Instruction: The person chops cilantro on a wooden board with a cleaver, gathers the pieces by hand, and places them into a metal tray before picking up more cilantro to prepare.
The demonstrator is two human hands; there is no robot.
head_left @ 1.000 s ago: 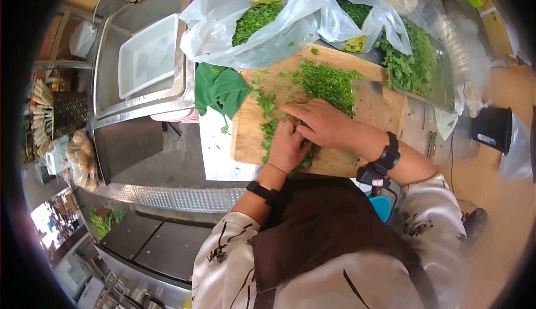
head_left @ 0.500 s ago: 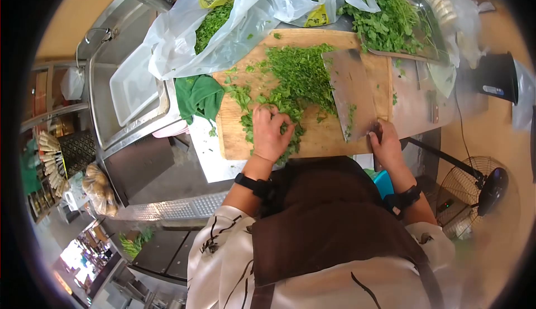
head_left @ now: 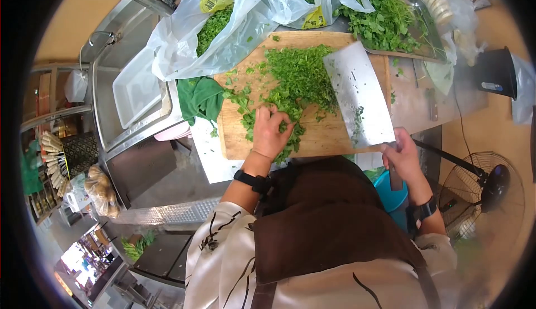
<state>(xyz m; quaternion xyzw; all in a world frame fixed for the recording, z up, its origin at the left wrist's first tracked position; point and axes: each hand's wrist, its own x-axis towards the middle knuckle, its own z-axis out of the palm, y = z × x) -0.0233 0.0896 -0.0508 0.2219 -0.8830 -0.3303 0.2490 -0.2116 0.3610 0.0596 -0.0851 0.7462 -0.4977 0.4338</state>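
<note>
My right hand point(head_left: 403, 155) is closed round the dark handle of a cleaver point(head_left: 357, 88). Its wide blade lies tilted flat over the right side of the wooden cutting board point(head_left: 329, 136), with green bits stuck near the handle end. With curled fingers, my left hand point(head_left: 272, 132) grips leafy cilantro point(head_left: 290, 108) at the board's near left part; the fingertips are partly hidden among the leaves. Finely chopped cilantro point(head_left: 301, 72) is heaped beyond that hand and reaches the blade's left edge.
Plastic bags point(head_left: 167, 58) of chopped greens stand behind the board. A metal tray point(head_left: 432, 35) holds whole cilantro at the back right. A green cloth point(head_left: 199, 99) lies left, beside the sink point(head_left: 103, 113). A fan point(head_left: 494, 183) stands at the right, near a blue container point(head_left: 391, 193).
My right hand has moved right and slightly toward me, and the cleaver blade has turned flatter, its face now bright. My left hand stays almost where it was on the cilantro.
</note>
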